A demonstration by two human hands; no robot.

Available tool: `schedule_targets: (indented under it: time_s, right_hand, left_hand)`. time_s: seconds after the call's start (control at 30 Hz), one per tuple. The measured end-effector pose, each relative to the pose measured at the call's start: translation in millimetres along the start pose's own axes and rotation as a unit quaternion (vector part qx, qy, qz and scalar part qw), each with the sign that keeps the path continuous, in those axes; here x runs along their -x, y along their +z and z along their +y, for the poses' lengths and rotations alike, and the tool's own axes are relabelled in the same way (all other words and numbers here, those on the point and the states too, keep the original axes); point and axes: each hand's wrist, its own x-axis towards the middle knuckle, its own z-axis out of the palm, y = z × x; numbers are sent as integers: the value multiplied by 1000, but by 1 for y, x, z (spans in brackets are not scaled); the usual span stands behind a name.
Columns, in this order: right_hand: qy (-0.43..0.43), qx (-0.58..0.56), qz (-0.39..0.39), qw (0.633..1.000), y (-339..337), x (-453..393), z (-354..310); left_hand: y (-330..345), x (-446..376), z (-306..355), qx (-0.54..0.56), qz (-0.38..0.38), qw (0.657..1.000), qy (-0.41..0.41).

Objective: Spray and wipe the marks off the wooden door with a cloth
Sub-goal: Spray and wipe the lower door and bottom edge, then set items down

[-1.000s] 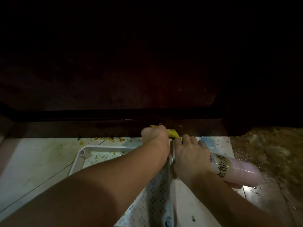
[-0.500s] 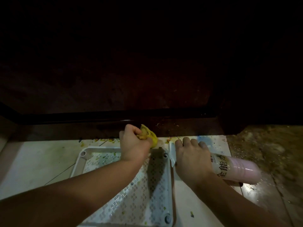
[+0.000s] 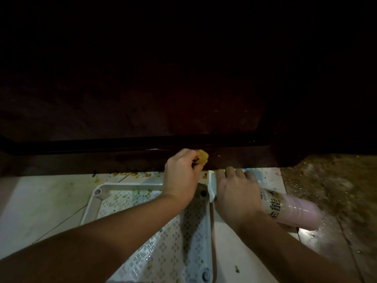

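The dark wooden door [image 3: 142, 111] fills the upper view, its bottom rail just above the floor. My left hand [image 3: 181, 174] grips a bunched yellow cloth [image 3: 202, 159] and presses it against the door's lowest strip. My right hand [image 3: 234, 190] holds a pink spray bottle [image 3: 289, 211] with black characters on its label, tipped on its side with the base pointing right. A white part of the bottle's head [image 3: 212, 186] sticks out left of my fingers.
A white perforated plastic tray [image 3: 126, 187] lies on the pale tiled floor under my left forearm. Yellow and green crumbs [image 3: 130, 174] line the floor at the door's foot. Darker wet, speckled flooring [image 3: 330, 193] lies to the right.
My left hand with the cloth slid left along the door's bottom, then back right and slightly up. My right hand and the bottle stayed nearly still.
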Motion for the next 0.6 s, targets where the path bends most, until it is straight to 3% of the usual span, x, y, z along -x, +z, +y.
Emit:
schedule_targets:
  time_s: [0.17,0.37,0.47,0.6]
  right_hand:
    - [11,21,-43,999,6,-4,2]
    - [19,34,-61,997,8,1,8]
    - [28,39,-66,997,5,4,15]
    - [43,28,-66,997,0,8,22]
  left_hand:
    - [18,0,-9,-49,-85,994,44]
    - [28,-6,-11,-112,-220,967,-57]
    - [18,-8,-10,-97,-222,969,-50]
    - [-7,18,-6,-44,-144,989,3]
